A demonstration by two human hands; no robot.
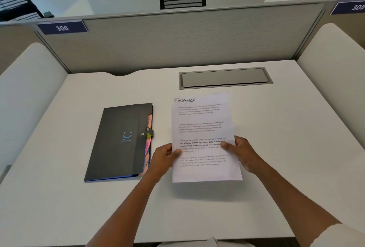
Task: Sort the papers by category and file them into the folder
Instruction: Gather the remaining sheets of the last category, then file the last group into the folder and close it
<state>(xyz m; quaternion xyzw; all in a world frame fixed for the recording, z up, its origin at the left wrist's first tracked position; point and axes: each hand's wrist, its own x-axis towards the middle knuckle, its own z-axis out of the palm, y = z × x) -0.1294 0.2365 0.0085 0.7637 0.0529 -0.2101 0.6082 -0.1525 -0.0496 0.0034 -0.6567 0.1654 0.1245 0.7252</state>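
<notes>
white cubicle desk (256, 148). left hand (164, 160) and right hand (241, 154) pinch white "finance" printed papers (203, 128); closed black tabbed folder (120, 142) at nine o'clock. advise reading headings, then unclasping.

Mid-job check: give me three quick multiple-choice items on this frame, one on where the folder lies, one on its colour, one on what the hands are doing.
1. The folder lies where, relative to the papers?
A. to their left
B. to their right
C. under them

2. The folder's cover is
A. red
B. black
C. white

3. The papers are
A. flat on the desk, untouched
B. inside the folder
C. held by both hands

Answers:
1 A: it rests on the desk left of the sheets.
2 B: dark cover with a blue smile mark.
3 C: left hand and right hand pinch the side edges.
</notes>
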